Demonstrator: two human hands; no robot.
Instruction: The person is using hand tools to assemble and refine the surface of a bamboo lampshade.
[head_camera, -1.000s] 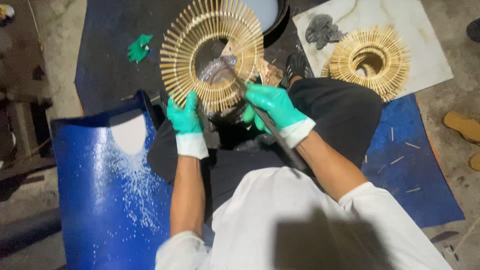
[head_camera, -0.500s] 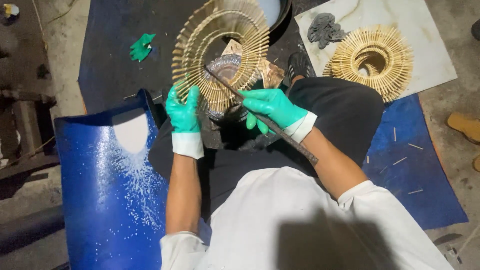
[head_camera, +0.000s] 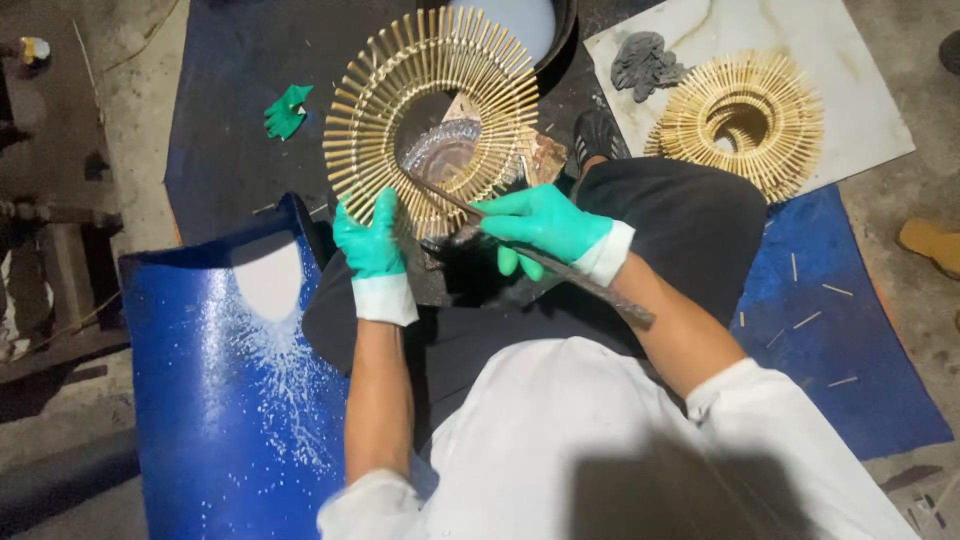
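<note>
Dim edges, bright centre, soft focus

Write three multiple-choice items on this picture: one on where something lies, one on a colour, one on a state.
1. Where does the second stick ring lie?
A. On the pale slab at upper right
B. On the blue sheet at lower left
C. In the person's lap

2. What colour are the gloves on both hands?
A. Yellow
B. Green with white cuffs
C. Black

3. How is the stick ring in front of the person held?
A. Lying flat, untouched
B. Gripped at its lower rim by the left hand while the right hand holds a long dark tool to it
C. Hanging from a hook

Answers: 1 A, the ring rests on the pale slab beside a grey lump. 2 B, both gloves are green with white cuffs. 3 B, the left fingers clasp the rim and the tool's tip reaches the ring's middle.
</note>
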